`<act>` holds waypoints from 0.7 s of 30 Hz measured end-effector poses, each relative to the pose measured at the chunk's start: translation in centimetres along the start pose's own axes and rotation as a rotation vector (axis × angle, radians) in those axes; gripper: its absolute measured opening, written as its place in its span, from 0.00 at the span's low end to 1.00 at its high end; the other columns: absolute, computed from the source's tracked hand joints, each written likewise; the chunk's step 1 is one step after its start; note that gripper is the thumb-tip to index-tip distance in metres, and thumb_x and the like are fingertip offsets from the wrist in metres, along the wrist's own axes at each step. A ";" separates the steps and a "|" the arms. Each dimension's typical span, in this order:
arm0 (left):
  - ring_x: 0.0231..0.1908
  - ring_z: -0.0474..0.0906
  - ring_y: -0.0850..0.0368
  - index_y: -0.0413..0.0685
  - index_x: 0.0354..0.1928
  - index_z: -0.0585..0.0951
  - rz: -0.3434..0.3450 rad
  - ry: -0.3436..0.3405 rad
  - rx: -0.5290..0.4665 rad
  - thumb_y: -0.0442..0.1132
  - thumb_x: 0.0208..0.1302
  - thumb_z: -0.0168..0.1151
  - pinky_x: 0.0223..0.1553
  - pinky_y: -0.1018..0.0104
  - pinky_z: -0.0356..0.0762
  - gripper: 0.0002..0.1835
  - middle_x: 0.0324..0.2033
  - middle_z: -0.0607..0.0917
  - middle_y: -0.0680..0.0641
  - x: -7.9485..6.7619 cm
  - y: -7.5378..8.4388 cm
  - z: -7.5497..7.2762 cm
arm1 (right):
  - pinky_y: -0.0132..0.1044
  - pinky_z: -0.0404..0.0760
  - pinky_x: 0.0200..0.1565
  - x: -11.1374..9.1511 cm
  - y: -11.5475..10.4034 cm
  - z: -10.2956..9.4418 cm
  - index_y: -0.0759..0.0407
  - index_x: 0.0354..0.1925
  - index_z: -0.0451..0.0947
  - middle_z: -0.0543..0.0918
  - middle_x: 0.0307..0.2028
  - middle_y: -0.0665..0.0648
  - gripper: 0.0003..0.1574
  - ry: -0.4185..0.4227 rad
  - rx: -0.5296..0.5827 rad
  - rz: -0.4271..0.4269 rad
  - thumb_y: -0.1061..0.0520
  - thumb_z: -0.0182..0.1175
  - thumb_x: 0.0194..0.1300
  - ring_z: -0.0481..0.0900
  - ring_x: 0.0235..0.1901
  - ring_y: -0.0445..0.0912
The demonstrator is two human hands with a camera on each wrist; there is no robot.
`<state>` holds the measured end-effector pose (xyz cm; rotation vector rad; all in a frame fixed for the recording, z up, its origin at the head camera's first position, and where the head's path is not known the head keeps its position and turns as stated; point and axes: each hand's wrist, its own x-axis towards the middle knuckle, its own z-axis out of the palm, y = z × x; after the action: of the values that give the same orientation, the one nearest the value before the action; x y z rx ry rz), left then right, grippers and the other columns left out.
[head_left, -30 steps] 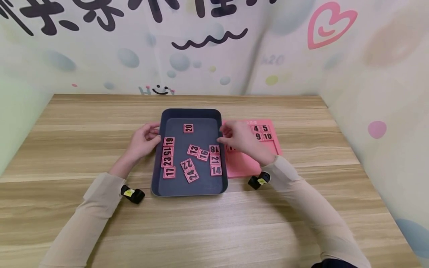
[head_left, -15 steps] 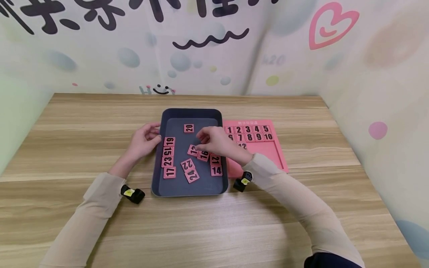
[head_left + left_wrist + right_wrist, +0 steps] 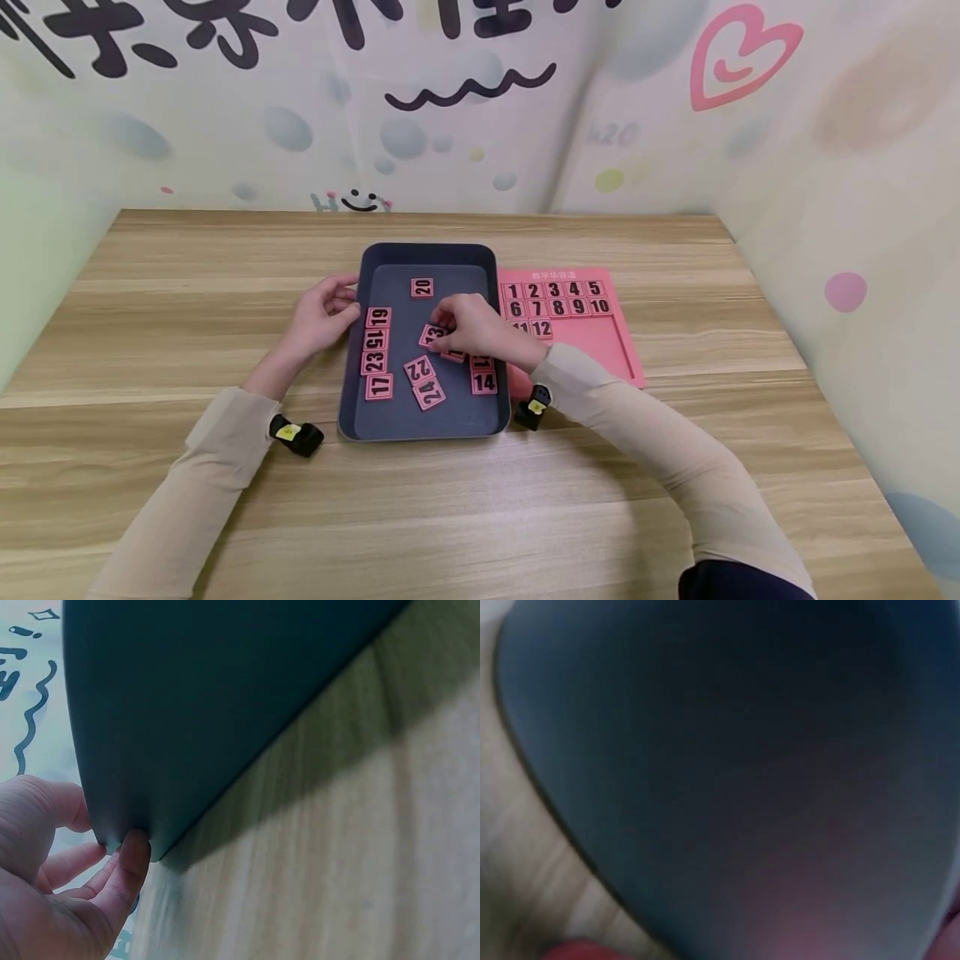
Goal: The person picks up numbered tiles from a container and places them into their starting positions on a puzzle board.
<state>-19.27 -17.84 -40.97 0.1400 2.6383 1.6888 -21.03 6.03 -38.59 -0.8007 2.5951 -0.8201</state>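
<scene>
My right hand reaches into the dark grey tray, thumb and fingertips pinching the pink number tile 13 at its edges. Tile 16 beside it is mostly covered by this hand. My left hand holds the tray's left rim; in the left wrist view its fingertips bend against the tray's side wall. Around the right hand lie tile 20, tile 22, tile 24 and tile 14. The right wrist view is mostly filled by the tray's blurred outer wall.
Touching the tray's right side is a pink puzzle board with tiles 1 to 12 set in rows; its lower left is hidden by the right arm. A column of tiles, including tile 19, lines the tray's left side. Behind the wooden table stands a decorated wall.
My right hand has moved left from over the pink board into the tray and come down on tile 13. The left hand stays at the tray's rim.
</scene>
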 end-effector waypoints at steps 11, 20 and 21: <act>0.33 0.72 0.68 0.28 0.60 0.67 0.003 -0.002 0.003 0.25 0.60 0.52 0.36 0.82 0.70 0.24 0.46 0.76 0.28 0.0 0.1 0.0 | 0.31 0.74 0.30 0.2 -0.2 0.4 0.62 0.36 0.79 0.79 0.32 0.55 0.17 0.012 -0.089 0.045 0.55 0.71 0.51 0.75 0.30 0.44; 0.31 0.72 0.70 0.27 0.60 0.68 0.014 -0.001 -0.003 0.24 0.60 0.51 0.36 0.82 0.70 0.23 0.45 0.76 0.28 0.0 0.0 0.0 | 0.31 0.75 0.30 -0.3 -0.4 -0.3 0.62 0.37 0.79 0.80 0.31 0.55 0.15 0.036 -0.106 0.017 0.57 0.68 0.51 0.76 0.28 0.43; 0.31 0.72 0.70 0.27 0.60 0.68 0.014 -0.001 -0.003 0.24 0.60 0.51 0.36 0.82 0.70 0.24 0.45 0.76 0.28 0.0 0.0 0.0 | 0.31 0.75 0.31 -0.5 -0.5 -0.6 0.62 0.37 0.79 0.80 0.31 0.55 0.15 0.045 -0.100 0.012 0.57 0.68 0.51 0.76 0.29 0.43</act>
<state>-19.26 -17.88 -40.98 0.1602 2.6403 1.6957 -20.71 6.22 -37.79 -0.8018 2.6960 -0.7182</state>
